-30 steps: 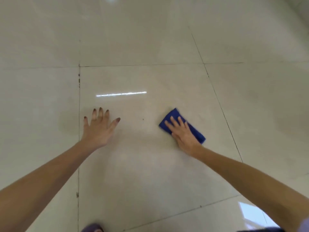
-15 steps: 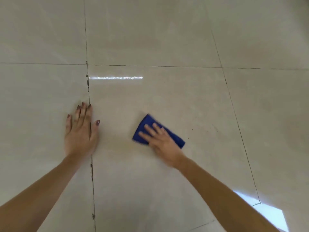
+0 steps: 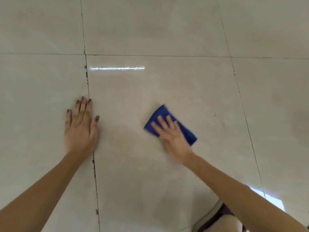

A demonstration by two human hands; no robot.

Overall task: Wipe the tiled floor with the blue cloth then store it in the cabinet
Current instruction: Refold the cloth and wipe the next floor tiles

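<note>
While one palm braces, the other presses the cloth

Where purple fabric [image 3: 222,213] shows at the near right edge, two bare forearms reach over the tiled floor [image 3: 167,84]. The left hand [image 3: 82,129] lies flat, fingers straight, across a dark grout line [image 3: 95,173]. Right of it, the right hand [image 3: 172,136], slightly blurred, presses the blue cloth [image 3: 161,113] onto the tile with spread fingers. Farther off, a light streak [image 3: 117,68] gleams.

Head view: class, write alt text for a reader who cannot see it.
A right hand presses a folded blue cloth flat against a glossy beige tiled floor. The left hand rests flat on the floor, across a dark grout line.
</note>
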